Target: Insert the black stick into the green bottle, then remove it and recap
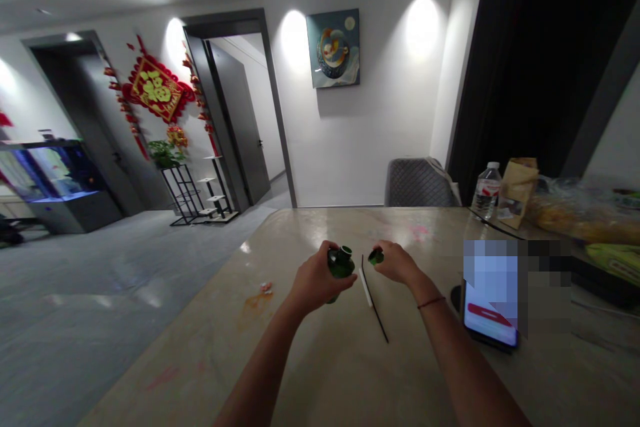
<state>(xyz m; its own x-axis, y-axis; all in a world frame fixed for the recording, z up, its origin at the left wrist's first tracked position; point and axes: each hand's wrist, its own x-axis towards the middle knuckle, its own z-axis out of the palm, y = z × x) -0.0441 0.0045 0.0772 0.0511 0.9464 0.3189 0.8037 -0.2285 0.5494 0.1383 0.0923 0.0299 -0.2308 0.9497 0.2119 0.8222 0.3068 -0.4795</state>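
Observation:
My left hand (320, 278) is wrapped round a small green bottle (341, 263). The bottle's mouth is uncovered and tips slightly toward the right. Just across from it, my right hand (395, 261) pinches a green cap (376, 256), held apart from the bottle. Between and below the hands, a white stick (366, 287) lies on the table beside a thin black rod (379, 317). Fingers hide much of the bottle's body.
The pale marble-look table (320, 373) has a crumpled scrap (266, 287) and an orange stain at left. At right are a phone (487, 323), a water bottle (487, 192), a paper bag (517, 193) and plastic bags (585, 210). A grey chair (423, 183) stands behind.

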